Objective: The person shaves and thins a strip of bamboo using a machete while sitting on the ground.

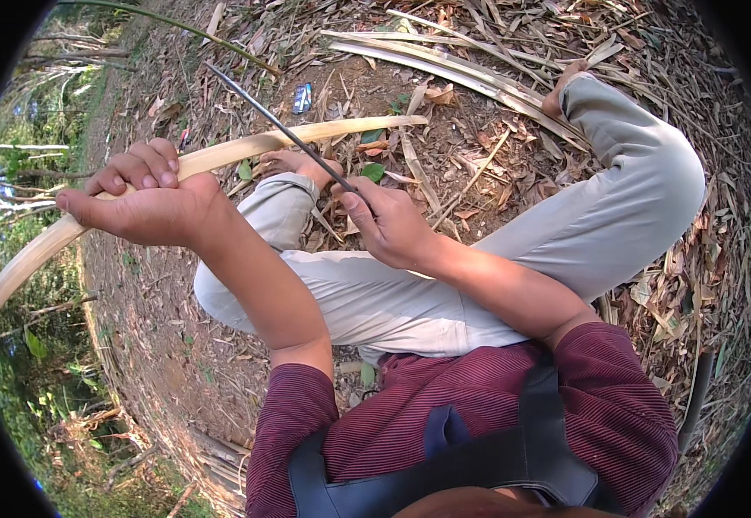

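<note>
At the left of the frame, the left hand (151, 203) grasps a long pale strip (229, 154), its fingers curled around it; the strip arcs from the left edge to the upper middle. Near the centre, the fingers of the right hand (390, 226) are clenched around the lower end of a slender dark blade (263, 112), which slants toward the upper left and crosses in front of the strip; I cannot tell whether they touch. More pale strips (444, 66) lie at the upper right, and a small blue packet (302, 98) lies upper left of centre.
</note>
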